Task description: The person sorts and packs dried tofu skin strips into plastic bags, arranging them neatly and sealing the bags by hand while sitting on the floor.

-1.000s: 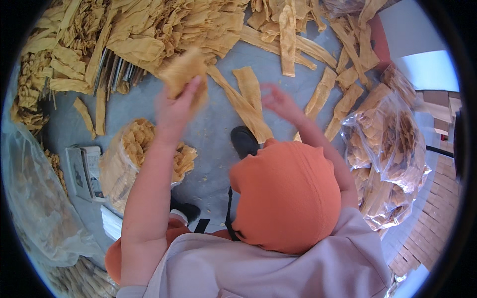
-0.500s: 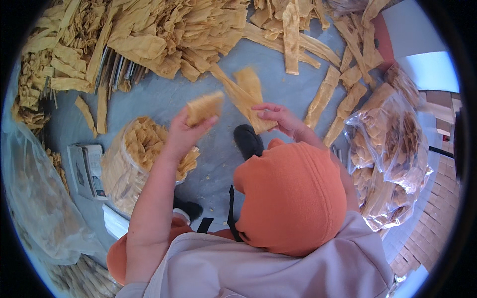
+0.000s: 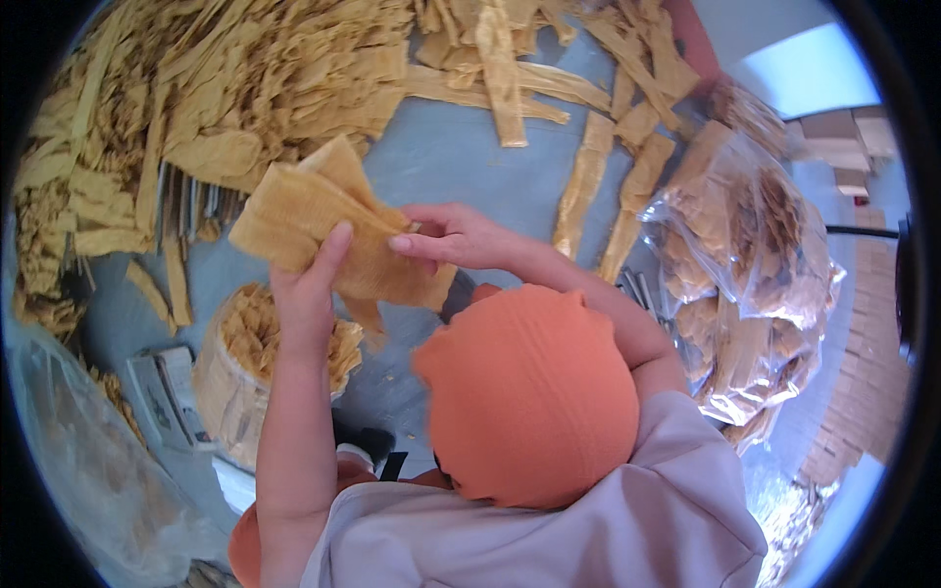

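Observation:
Wide, yellow-tan wrinkled sheets that look like dried tofu skin [image 3: 328, 211] are spread between my hands, overlapping and partly folded. My left hand [image 3: 306, 289] grips their near left part, thumb on top and fingers underneath. At the right side, my right hand [image 3: 456, 235] pinches the folded edge between thumb and fingers. A narrower end hangs down below the sheets. Just beyond my hands lies a large heap of similar strips [image 3: 294, 78]. Beside my left forearm stands a clear bag [image 3: 230, 407] filled with crumpled pieces.
Loose strips [image 3: 585, 186] lie on the grey surface [image 3: 461, 147] to the right. Full clear plastic bags [image 3: 745, 235] stand at far right. Thin rods [image 3: 196, 201] show under the heap's edge. A small boxy device [image 3: 169, 397] and plastic sheeting [image 3: 98, 461] are at left. An orange cap [image 3: 534, 392] hides the lower middle.
My hands have come closer together and shifted left. The separate pieces they held now overlap between them. The whole view has shifted, with the right-hand strips and bags appearing further left.

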Demonstrator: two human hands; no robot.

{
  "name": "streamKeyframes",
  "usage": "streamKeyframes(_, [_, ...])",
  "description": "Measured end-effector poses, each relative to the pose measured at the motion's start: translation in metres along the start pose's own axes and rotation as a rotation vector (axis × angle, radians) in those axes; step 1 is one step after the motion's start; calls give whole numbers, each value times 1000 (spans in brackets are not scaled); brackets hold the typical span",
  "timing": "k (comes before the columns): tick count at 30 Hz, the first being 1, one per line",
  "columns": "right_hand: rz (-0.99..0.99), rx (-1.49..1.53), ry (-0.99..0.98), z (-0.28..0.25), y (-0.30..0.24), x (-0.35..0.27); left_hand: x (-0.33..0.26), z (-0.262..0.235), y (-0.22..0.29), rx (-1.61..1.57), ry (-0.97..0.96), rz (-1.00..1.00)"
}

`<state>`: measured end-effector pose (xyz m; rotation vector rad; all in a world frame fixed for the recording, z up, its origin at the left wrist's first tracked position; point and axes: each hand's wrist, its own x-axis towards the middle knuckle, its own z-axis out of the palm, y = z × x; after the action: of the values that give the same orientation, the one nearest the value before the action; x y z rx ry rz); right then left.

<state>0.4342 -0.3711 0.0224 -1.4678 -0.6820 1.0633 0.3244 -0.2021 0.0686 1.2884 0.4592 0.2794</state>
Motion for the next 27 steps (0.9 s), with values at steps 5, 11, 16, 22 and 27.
streamKeyframes(5, [-310, -702, 97, -12, -13, 24, 14, 6, 10, -220, 125, 6])
streamKeyframes(11, [-162, -258, -139, 34, -42, 57, 30, -20, 44, -350, 302, 188])
streamKeyframes(16, [-217, -77, -222, 52, -69, 79, 26, -35, 67, -432, 432, 427])
streamKeyframes(22, [-170, -152, -236, 82, -83, 105, 19, -111, 79, -678, 236, 21])
streamKeyframes(27, [-193, -135, -370, 112, -141, 125, -8, -164, 132, -397, 193, 58])
